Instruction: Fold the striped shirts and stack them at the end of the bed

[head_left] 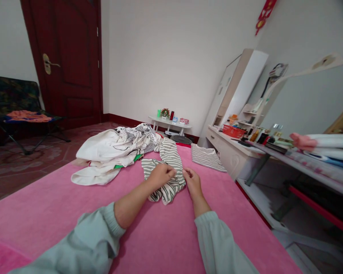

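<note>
Green-striped garment [171, 156] beneath left grip [161, 176]; right grip [193, 182] at its edge.

"What carries the clothes?"
"A plush pink cover [157, 236], its far end at twelve o'clock."
"What's on it?"
"Toward eleven, a loose heap of white clothes [101, 146], partly black-patterned, with green cloth [128, 161] showing underneath. At twelve, a green-striped garment [170, 154]."
"And at one?"
"A dark-striped garment [207, 157], lying flat near the right edge."
</note>
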Demonstrator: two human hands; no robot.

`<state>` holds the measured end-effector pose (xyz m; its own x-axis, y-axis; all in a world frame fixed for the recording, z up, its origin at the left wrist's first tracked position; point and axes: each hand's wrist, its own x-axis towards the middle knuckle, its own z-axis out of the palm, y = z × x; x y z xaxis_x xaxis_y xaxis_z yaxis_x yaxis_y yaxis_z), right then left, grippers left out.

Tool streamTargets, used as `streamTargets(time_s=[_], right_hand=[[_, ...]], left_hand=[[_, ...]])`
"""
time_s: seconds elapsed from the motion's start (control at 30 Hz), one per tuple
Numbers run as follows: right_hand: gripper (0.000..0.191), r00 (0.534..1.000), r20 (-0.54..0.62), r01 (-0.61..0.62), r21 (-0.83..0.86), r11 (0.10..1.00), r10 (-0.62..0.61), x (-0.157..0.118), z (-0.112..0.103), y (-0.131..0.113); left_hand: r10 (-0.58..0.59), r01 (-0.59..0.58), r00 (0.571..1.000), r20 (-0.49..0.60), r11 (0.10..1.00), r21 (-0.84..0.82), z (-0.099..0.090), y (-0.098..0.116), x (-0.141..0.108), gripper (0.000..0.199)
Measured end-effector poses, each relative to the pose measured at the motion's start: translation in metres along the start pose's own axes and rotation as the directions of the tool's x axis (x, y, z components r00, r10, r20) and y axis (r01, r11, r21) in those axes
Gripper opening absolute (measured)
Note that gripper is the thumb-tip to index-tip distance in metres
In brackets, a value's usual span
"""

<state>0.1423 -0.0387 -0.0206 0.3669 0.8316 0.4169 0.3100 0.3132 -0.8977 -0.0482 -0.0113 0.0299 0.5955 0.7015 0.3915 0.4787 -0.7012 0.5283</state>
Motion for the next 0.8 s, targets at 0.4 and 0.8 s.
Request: streamTargets(time_s=[0.4,0.8], right_hand=[[0.022,0.962,0.118,0.274,-0.331,0.903,-0.248,-0.015,0.014,-0.028],[0.022,0.926,0.243,0.317,-0.080,0.945,-0.289,-0.036,0.054,-0.153]], left_hand=[[-0.227,0.256,0.957,-0.182,0.954,0.155,-0.005,-0.069,-0.008,0.040],[-0.251,0.262,0.948,-0.197,0.965,0.029,-0.005,-0.071,-0.008,0.031]])
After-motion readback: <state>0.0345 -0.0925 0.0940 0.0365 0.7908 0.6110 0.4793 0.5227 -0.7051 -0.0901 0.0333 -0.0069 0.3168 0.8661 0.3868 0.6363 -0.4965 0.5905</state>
